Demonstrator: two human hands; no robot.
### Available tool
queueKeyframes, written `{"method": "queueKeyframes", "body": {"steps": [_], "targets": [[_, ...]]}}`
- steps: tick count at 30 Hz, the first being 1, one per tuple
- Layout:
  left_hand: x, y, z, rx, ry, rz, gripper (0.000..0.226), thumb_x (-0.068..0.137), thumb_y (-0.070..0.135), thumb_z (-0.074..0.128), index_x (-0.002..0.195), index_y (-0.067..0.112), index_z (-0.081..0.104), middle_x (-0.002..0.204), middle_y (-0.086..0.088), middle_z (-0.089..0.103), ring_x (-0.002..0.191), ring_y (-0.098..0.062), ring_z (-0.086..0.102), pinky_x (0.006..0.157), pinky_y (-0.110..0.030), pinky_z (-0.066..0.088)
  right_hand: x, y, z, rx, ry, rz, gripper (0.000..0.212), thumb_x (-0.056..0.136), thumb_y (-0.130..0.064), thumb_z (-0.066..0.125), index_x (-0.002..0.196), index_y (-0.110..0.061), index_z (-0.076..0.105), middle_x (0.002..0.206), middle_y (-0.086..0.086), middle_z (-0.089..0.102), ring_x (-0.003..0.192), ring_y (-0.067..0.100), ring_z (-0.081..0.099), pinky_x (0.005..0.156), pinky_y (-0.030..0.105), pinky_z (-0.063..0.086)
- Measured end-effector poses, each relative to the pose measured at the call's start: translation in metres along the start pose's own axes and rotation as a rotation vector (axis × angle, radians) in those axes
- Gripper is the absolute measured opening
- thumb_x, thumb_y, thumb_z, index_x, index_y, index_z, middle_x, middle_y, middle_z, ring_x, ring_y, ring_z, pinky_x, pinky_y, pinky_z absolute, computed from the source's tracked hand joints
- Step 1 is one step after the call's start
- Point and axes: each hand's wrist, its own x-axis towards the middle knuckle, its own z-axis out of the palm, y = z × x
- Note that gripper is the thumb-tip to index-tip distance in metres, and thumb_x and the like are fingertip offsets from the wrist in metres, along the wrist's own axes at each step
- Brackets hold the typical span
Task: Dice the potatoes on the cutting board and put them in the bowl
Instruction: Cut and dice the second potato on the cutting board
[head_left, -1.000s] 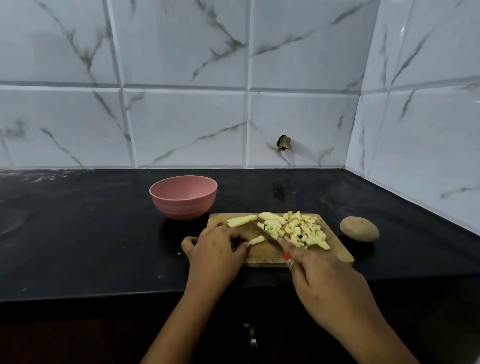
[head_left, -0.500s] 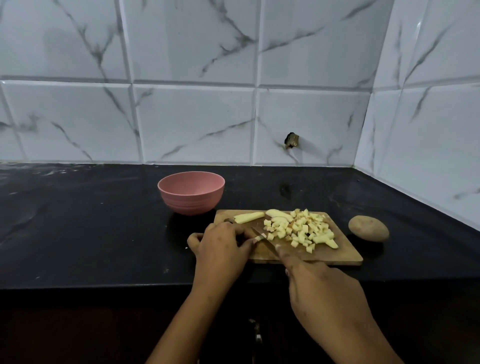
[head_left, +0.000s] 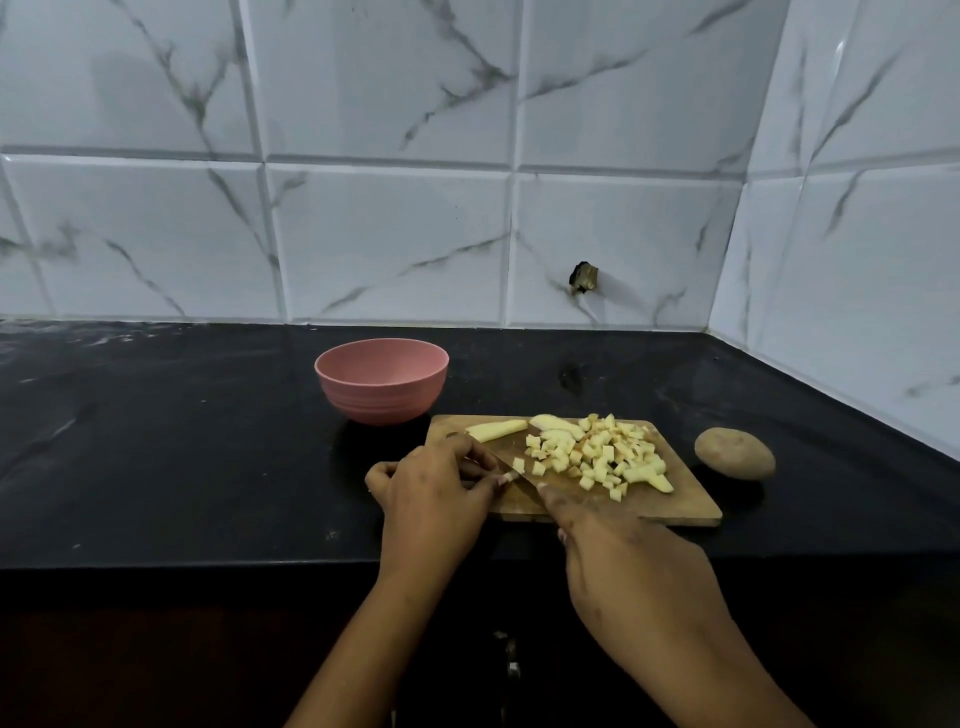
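Head camera looks down at a black countertop (head_left: 182, 441), with a white marble-pattern tiled wall (head_left: 389, 234) behind it and at the right side. A wooden cutting board (head_left: 675, 504) lies near the front edge of the countertop.

The left hand (head_left: 434, 493) rests at the left end of the board with its fingers bent. The thumb and the fingertips pinch a short potato stick (head_left: 510, 476) that lies on the wood. The right hand (head_left: 628, 561) is over the front edge of the board and grips a knife (head_left: 498, 458). Its fingers are curled around the handle, which is hidden under the hand, and the index finger is stretched forward along the back of the blade. The blade points away and to the left, and it stands just beside the left fingertips, at the free end of the stick. Whether the edge touches the stick I cannot tell.

On the middle and right part of the board lies a loose pile of diced potato (head_left: 597, 457). At the far edge of the board are a long peeled potato strip (head_left: 493, 430) and, just beside it, some curved potato slices (head_left: 553, 425) that touch the pile. A whole unpeeled potato (head_left: 735, 452) lies on the countertop near the right end of the board, apart from it. A pink bowl (head_left: 382, 402) stands upright on the countertop, just beyond the far left corner of the board. A small dark stub (head_left: 584, 275) sticks out of the wall.
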Motion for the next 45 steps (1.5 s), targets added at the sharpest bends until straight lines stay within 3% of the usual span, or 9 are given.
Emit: {"method": "queueKeyframes", "body": {"steps": [4, 9, 12, 15, 18, 24, 31, 37, 45], "targets": [[0.001, 0.004, -0.011, -0.103, -0.103, -0.048, 0.008, 0.082, 0.036, 0.069, 0.087, 0.040, 0.064, 0.076, 0.023, 0.065, 0.085, 0.011, 0.052, 0.087, -0.031, 0.023, 0.001, 0.004, -0.007, 0.027, 0.094, 0.030, 0.057, 0.102, -0.025, 0.036, 0.150, -0.044, 0.011, 0.076, -0.009, 0.046, 0.065, 0.004, 0.045, 0.050, 0.020, 0.034], [0.002, 0.000, -0.015, -0.209, -0.160, -0.072, 0.029, 0.074, 0.022, 0.074, 0.081, 0.046, 0.059, 0.085, 0.022, 0.063, 0.098, 0.003, 0.056, 0.097, -0.037, 0.042, -0.015, -0.001, -0.017, 0.097, 0.026, -0.015, 0.054, 0.103, -0.031, 0.032, 0.148, -0.048, 0.009, 0.103, -0.011, 0.058, 0.087, 0.005, 0.057, 0.066, 0.021, 0.045], [0.001, -0.002, -0.015, -0.111, -0.119, -0.064, 0.022, 0.073, 0.027, 0.076, 0.077, 0.042, 0.060, 0.105, 0.019, 0.052, 0.117, -0.009, 0.037, 0.094, -0.028, 0.033, -0.010, -0.010, -0.012, 0.046, -0.117, 0.004, 0.061, 0.102, -0.024, 0.037, 0.150, -0.043, 0.006, 0.112, -0.005, 0.061, 0.091, 0.014, 0.059, 0.062, 0.025, 0.040], [0.001, -0.002, -0.017, -0.072, -0.142, -0.114, 0.024, 0.076, 0.030, 0.077, 0.065, 0.039, 0.057, 0.112, 0.016, 0.035, 0.111, -0.004, 0.018, 0.090, -0.025, 0.025, 0.000, -0.008, -0.005, -0.006, -0.062, -0.027, 0.059, 0.101, -0.022, 0.037, 0.151, -0.041, 0.010, 0.114, -0.005, 0.059, 0.092, 0.014, 0.057, 0.066, 0.027, 0.042], [0.000, -0.002, -0.018, -0.113, -0.126, -0.115, 0.022, 0.077, 0.026, 0.077, 0.066, 0.035, 0.060, 0.114, 0.014, 0.035, 0.109, -0.003, 0.016, 0.090, -0.021, 0.022, 0.004, -0.002, -0.005, 0.004, 0.034, -0.023, 0.057, 0.102, -0.023, 0.037, 0.150, -0.042, 0.014, 0.104, -0.009, 0.059, 0.081, 0.009, 0.051, 0.056, 0.022, 0.036], [-0.001, -0.004, -0.015, -0.166, -0.022, -0.099, 0.015, 0.074, 0.024, 0.079, 0.073, 0.030, 0.065, 0.103, 0.019, 0.040, 0.108, -0.002, 0.024, 0.078, -0.011, 0.025, -0.011, -0.003, -0.015, 0.069, 0.053, -0.013, 0.055, 0.103, -0.031, 0.030, 0.149, -0.048, 0.005, 0.114, -0.010, 0.055, 0.095, 0.008, 0.057, 0.074, 0.024, 0.049], [0.000, -0.007, -0.012, -0.066, -0.023, -0.167, 0.003, 0.080, 0.025, 0.074, 0.079, 0.024, 0.071, 0.114, 0.014, 0.040, 0.119, -0.009, 0.022, 0.087, -0.017, 0.021, 0.000, -0.012, -0.010, 0.023, -0.104, -0.052, 0.063, 0.102, -0.023, 0.037, 0.150, -0.044, 0.003, 0.120, -0.005, 0.057, 0.098, 0.014, 0.058, 0.067, 0.027, 0.042], [0.000, -0.007, -0.009, -0.028, -0.020, -0.164, 0.005, 0.081, 0.026, 0.072, 0.084, 0.022, 0.073, 0.123, 0.010, 0.045, 0.120, -0.010, 0.022, 0.087, -0.017, 0.021, 0.005, -0.004, -0.007, -0.016, -0.012, -0.083, 0.057, 0.102, -0.027, 0.037, 0.150, -0.044, 0.012, 0.110, -0.009, 0.060, 0.094, 0.010, 0.056, 0.059, 0.023, 0.037], [-0.005, -0.003, -0.007, 0.079, -0.040, -0.136, 0.019, 0.081, 0.047, 0.068, 0.091, 0.031, 0.073, 0.124, 0.018, 0.044, 0.120, -0.008, 0.026, 0.113, -0.043, 0.021, -0.014, -0.005, -0.015, 0.048, -0.040, 0.002, 0.059, 0.103, -0.030, 0.032, 0.149, -0.046, -0.001, 0.104, -0.009, 0.055, 0.088, 0.009, 0.057, 0.064, 0.023, 0.042]]}}
